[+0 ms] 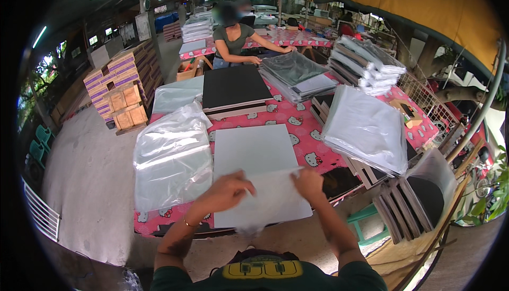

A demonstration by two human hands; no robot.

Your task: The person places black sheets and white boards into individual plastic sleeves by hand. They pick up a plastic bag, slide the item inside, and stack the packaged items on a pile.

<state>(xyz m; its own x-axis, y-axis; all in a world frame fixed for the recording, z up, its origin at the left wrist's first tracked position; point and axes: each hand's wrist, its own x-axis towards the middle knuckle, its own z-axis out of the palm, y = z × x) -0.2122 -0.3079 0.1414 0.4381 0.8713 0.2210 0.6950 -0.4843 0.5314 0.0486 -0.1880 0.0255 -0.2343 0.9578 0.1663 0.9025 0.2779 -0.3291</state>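
A white rectangular board [256,148] lies on the pink patterned tablecloth right in front of me. Above its near half I hold a thin translucent plastic sheet [273,190], slightly blurred, its lower end hanging past the table's front edge. My left hand [227,191] is closed at the sheet's left side, fingers curled inward. At the upper right corner of the sheet, my right hand [308,184] pinches its edge. To the left of the board lies a pile of clear plastic sheets or bags [172,161], close to my left forearm.
Beyond the board stands a stack of black-topped panels [237,89]. Plastic-wrapped stacks [366,129] lie to the right, with dark panels leaning near a green stool [366,224]. Across the table, a person [233,41] handles a plastic-covered stack [294,71]. Cartons [124,73] are piled at left.
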